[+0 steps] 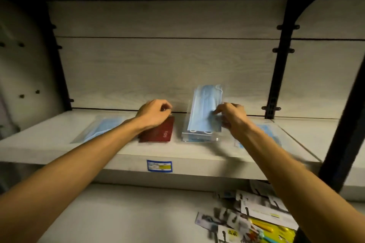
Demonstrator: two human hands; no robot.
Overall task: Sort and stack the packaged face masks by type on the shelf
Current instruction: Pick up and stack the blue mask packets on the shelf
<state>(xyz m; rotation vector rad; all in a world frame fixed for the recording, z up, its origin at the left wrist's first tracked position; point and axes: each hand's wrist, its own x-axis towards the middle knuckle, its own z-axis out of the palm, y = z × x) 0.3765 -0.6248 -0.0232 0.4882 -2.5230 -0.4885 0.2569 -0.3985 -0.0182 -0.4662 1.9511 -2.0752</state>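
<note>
A pale wooden shelf [197,156] carries blue mask packs lying flat at far left [98,128] and far right [266,130]. At centre, the right hand [233,118] pinches a blue mask pack [205,110], tilted up over a stack of blue packs [197,137]. Beside it, the left hand [156,113], fingers curled, grips the top edge of a dark red pack [160,131].
</note>
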